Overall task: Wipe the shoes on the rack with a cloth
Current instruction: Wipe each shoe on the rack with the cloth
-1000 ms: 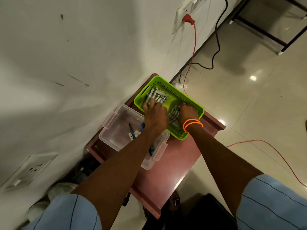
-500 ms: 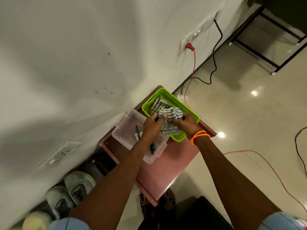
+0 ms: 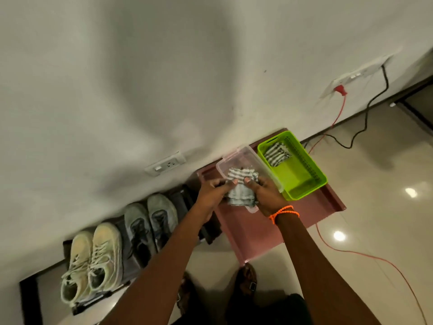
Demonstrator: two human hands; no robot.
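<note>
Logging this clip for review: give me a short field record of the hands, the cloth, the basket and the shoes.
left hand: grips striped cloth
right hand: grips same cloth
cloth position: held over clear box
green basket: on pink table, second striped cloth inside
shoes: cream pair and grey pair on rack, untouched

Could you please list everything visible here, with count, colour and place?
striped cloth: one, grey-white, held above the clear box
second striped cloth: one, grey-white, inside the basket
basket: one, lime green, on the stand
clear box: one, transparent, left of the basket
stand: one, maroon, against the wall
shoes: two pairs, cream and grey, on the rack
left hand: grips cloth
right hand: grips cloth, orange wristband
</note>
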